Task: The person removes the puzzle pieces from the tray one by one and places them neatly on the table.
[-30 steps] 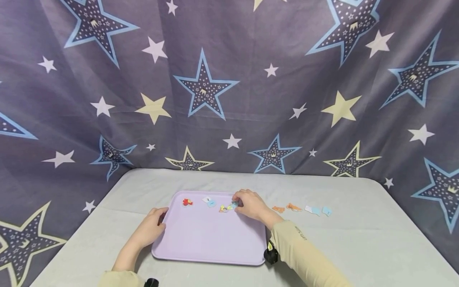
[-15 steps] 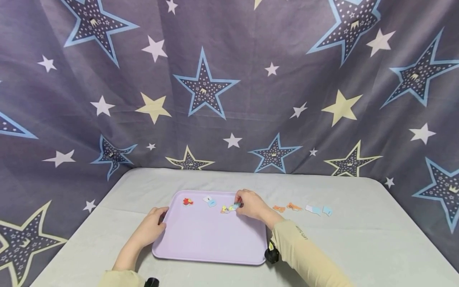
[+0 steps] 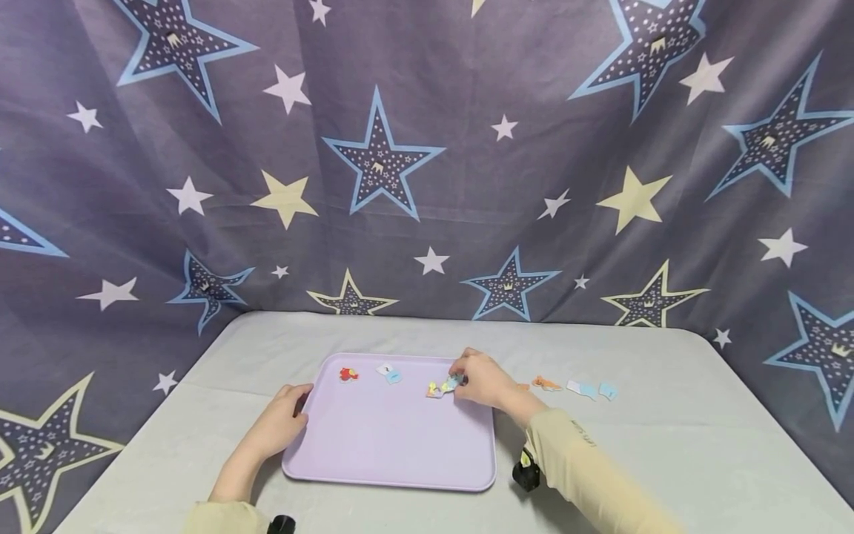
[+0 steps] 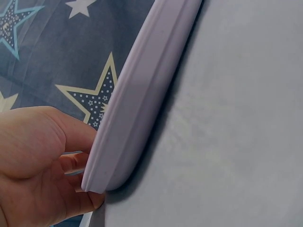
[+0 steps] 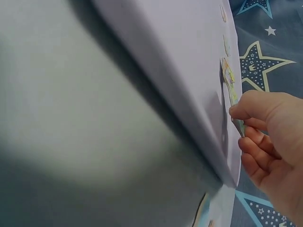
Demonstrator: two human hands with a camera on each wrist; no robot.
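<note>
A lilac tray (image 3: pixel 394 445) lies on the table. My left hand (image 3: pixel 276 423) grips its left rim, thumb against the side and fingers curled at the corner in the left wrist view. My right hand (image 3: pixel 485 380) pinches the right end of a small flat picture puzzle (image 3: pixel 437 389), coloured yellow, orange and light blue; the fingers partly cover it. In the right wrist view the puzzle (image 5: pixel 229 78) is tilted, raised over the tray with its shadow beside it. A red puzzle piece (image 3: pixel 348 374) and a white-and-blue joined pair (image 3: pixel 389 374) lie along the tray's far side.
Right of the tray on the grey-white table (image 3: pixel 654 452) lie an orange piece (image 3: pixel 547 383), a white-and-blue piece (image 3: pixel 582 390) and a small blue piece (image 3: pixel 608 391). Another orange piece is mostly hidden behind the right hand. A star-patterned curtain (image 3: pixel 414 245) hangs behind the table.
My right hand has shifted to the right over the tray, carrying the picture puzzle with it. It now covers most of one orange piece on the table. The left hand stays on the rim.
</note>
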